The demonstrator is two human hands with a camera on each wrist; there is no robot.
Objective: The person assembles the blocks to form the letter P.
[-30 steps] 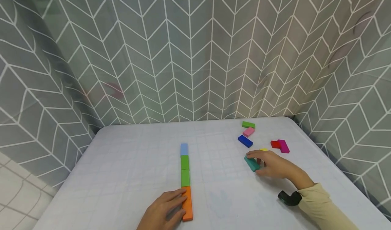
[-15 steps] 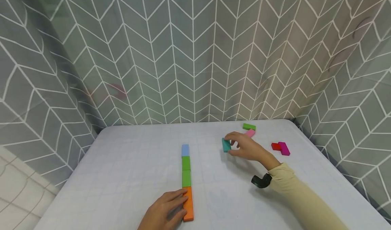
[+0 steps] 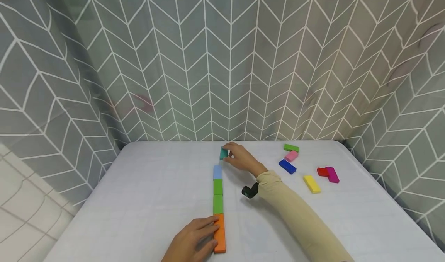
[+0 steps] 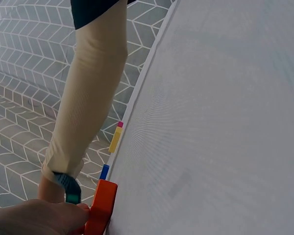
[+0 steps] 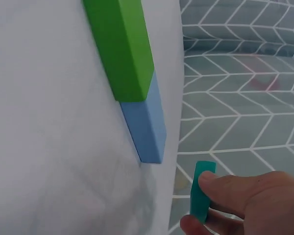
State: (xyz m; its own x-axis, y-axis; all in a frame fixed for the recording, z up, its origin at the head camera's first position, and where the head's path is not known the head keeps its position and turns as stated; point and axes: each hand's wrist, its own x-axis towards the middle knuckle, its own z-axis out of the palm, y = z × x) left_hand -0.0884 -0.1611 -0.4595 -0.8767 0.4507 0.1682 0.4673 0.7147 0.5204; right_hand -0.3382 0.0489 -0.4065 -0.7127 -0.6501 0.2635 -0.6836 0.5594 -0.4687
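Observation:
In the head view a straight row of blocks runs away from me: orange (image 3: pixel 220 243) nearest, then two green blocks (image 3: pixel 218 204), and a light blue block (image 3: pixel 217 172) at the far end. My left hand (image 3: pixel 193 239) lies against the left side of the orange part, fingertips on its top and thumb at its edge. With thumb and fingers my right hand (image 3: pixel 240 157) pinches a teal block (image 3: pixel 223 153) just beyond the light blue one. The right wrist view shows that teal block (image 5: pixel 201 193) held apart from the light blue block (image 5: pixel 146 129).
At the right of the white table (image 3: pixel 146 200) lie loose blocks: green (image 3: pixel 291 148), pink (image 3: pixel 291 156), blue (image 3: pixel 287 166), yellow (image 3: pixel 311 184), red (image 3: pixel 322 172) and magenta (image 3: pixel 332 174). A patterned grey curtain (image 3: pixel 222 61) surrounds the back and sides.
My right hand has carried the teal block from the loose blocks at the right, leftward and away, to beyond the row's far end. My left hand stays on the orange part.

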